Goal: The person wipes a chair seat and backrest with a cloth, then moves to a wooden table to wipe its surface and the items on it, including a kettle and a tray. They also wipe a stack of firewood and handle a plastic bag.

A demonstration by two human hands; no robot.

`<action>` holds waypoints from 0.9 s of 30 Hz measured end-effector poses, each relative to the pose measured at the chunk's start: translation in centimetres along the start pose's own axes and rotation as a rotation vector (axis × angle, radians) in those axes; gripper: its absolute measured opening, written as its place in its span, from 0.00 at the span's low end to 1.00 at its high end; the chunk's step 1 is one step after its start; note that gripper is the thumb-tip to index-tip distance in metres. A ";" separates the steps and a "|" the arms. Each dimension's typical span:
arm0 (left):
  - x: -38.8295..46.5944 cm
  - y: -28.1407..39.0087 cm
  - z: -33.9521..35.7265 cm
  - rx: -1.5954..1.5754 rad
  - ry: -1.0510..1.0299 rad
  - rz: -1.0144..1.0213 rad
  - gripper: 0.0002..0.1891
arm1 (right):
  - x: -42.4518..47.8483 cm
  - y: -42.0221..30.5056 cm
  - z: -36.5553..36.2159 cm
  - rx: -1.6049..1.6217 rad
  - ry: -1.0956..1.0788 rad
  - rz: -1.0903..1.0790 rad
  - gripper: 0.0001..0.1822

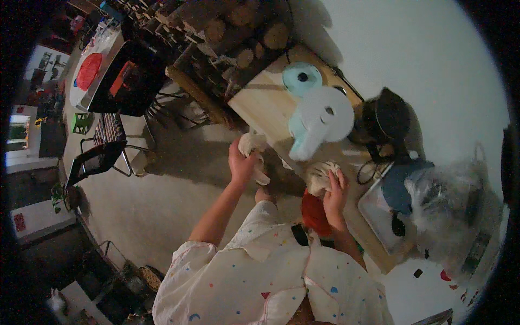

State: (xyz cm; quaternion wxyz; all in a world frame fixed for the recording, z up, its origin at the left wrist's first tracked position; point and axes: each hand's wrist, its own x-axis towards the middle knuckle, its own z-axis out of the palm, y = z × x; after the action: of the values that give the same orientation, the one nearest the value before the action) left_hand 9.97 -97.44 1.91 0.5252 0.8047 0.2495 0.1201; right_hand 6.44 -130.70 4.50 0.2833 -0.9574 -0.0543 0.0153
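Observation:
My left hand (242, 162) grips a bunched cream cloth (252, 143), part of which hangs down below the fingers. It is over the floor, just left of the wooden table (260, 91). My right hand (336, 193) holds another bunched cream cloth (319, 177) at the table's near edge. Whether the two cloths are joined cannot be seen. Beyond my right hand, a white and pale-teal rounded object (331, 115) with a long protruding part stands on the table. A red item (315, 213) shows below the right-hand cloth, partly hidden by my forearm.
A teal disc with a black centre (302, 77) lies farther back on the table. Dark cookware (390, 115) stands by the wall. A white tray (373, 207) and clear plastic bags (447, 203) are at right. Stacked firewood (243, 36) rises behind; a chair (103, 156) stands left.

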 end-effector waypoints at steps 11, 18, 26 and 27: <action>12.0 1.3 5.3 0.708 -0.252 0.810 0.33 | 2.3 0.7 4.7 -0.420 0.007 -0.248 0.31; 27.4 4.3 12.1 0.504 -0.307 0.348 0.26 | -0.1 2.5 7.6 -0.543 0.126 -0.070 0.27; 17.3 1.0 6.7 0.556 -0.129 0.708 0.31 | 3.1 -2.1 4.9 -0.365 0.229 -0.293 0.43; 14.1 1.5 4.9 0.559 -0.260 0.702 0.30 | 4.6 -4.0 3.7 -0.317 0.241 -0.312 0.43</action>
State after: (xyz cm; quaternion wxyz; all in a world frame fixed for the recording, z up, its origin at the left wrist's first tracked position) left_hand 24.55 -94.37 0.24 0.2427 0.9594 -0.0832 0.1169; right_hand 10.43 -124.88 3.59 0.1333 -0.9648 -0.1688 -0.1515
